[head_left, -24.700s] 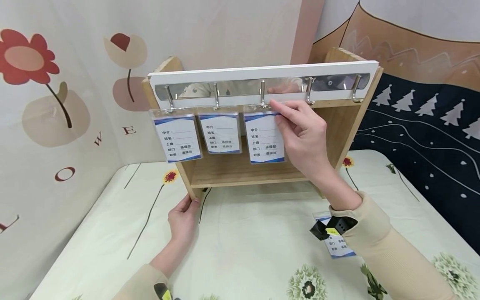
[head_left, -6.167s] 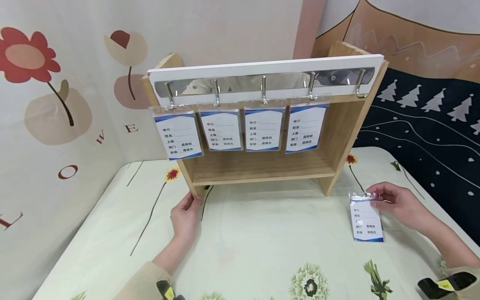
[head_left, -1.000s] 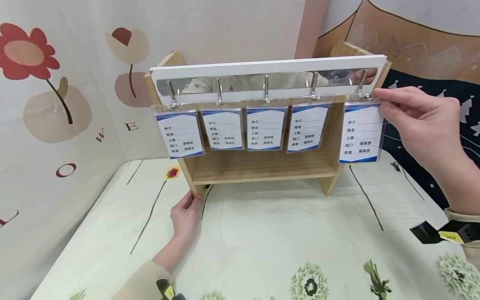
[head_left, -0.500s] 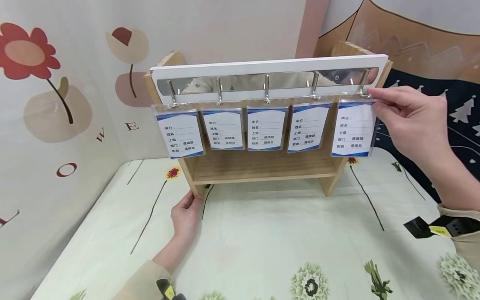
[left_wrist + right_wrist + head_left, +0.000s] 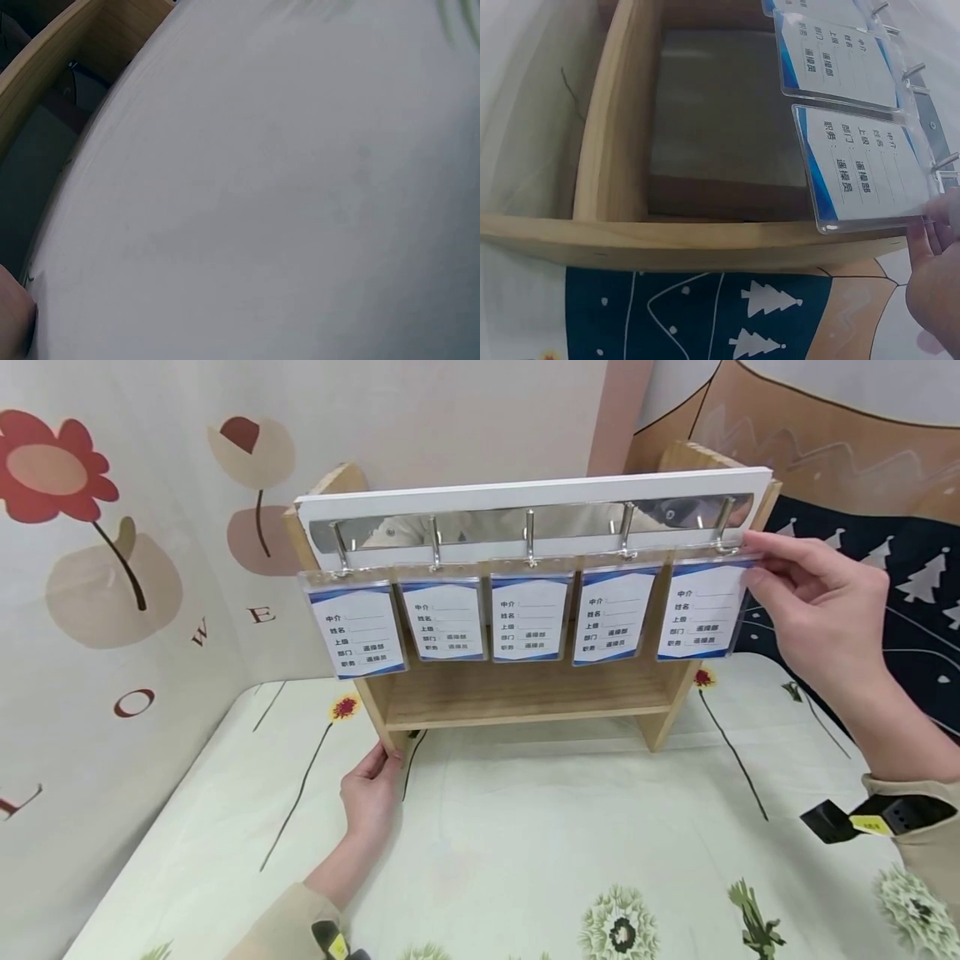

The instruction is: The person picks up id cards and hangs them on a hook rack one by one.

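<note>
A small wooden shelf (image 5: 525, 697) carries a white rail with several metal hooks along its top front. Clear-sleeved name badges hang from the hooks in a row. My right hand (image 5: 828, 602) pinches the top right corner of the rightmost name badge (image 5: 702, 610), whose upper edge is at the end hook (image 5: 723, 522). In the right wrist view this badge (image 5: 862, 169) hangs in front of the shelf's side, with the fingertips at its corner. Low on the left, my left hand (image 5: 369, 793) grips the foot of the shelf's side panel (image 5: 375, 714); its fingers are partly hidden behind the wood.
Other badges (image 5: 528, 617) hang to the left of the held one. The shelf stands on a pale flowered cloth (image 5: 510, 843). Behind it is a light curtain (image 5: 480, 427), with a dark panel of printed trees (image 5: 926, 581) at the right.
The last badge lay on the cloth earlier; my right hand lifted it to the end hook. Over the last second it shifted left and slightly up. My left hand stays on the shelf foot.
</note>
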`<state>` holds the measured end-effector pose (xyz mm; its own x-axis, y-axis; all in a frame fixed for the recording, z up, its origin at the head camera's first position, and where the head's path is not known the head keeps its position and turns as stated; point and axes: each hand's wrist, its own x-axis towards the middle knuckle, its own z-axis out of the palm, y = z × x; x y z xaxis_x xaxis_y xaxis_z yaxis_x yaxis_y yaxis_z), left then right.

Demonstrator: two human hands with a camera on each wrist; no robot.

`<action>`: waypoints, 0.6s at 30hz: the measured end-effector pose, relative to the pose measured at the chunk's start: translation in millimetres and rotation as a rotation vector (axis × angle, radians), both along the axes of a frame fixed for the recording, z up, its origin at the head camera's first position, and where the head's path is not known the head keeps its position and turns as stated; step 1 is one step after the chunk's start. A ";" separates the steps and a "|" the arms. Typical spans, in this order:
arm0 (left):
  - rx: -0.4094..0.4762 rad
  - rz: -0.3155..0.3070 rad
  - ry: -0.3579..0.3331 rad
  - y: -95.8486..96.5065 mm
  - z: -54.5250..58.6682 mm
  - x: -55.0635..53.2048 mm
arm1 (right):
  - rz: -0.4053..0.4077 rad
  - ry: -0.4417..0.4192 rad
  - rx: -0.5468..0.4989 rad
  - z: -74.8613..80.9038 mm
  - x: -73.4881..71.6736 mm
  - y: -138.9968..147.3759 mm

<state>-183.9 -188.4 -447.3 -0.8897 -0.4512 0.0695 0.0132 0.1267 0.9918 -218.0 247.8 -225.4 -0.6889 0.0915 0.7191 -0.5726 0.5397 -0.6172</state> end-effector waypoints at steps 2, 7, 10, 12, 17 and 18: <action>0.003 0.000 0.000 0.6 0.4 0.1 | 0.015 -0.005 -0.007 -2.2 0.8 2.1; 0.014 -0.015 0.000 0.2 0.7 0.8 | -0.001 -0.021 0.005 -13.5 3.9 10.3; 0.022 -0.029 -0.015 -1.9 -0.2 1.0 | 0.005 -0.023 -0.001 -26.8 8.6 16.8; 0.032 -0.042 -0.028 -4.3 -0.9 1.1 | 0.035 -0.021 0.001 -38.5 13.2 21.1; 0.044 -0.084 -0.053 -9.3 1.4 1.8 | 0.115 -0.067 0.038 -74.2 26.8 30.8; 0.033 -0.094 -0.059 -9.7 2.6 2.2 | 0.125 -0.090 0.055 -82.0 30.1 32.6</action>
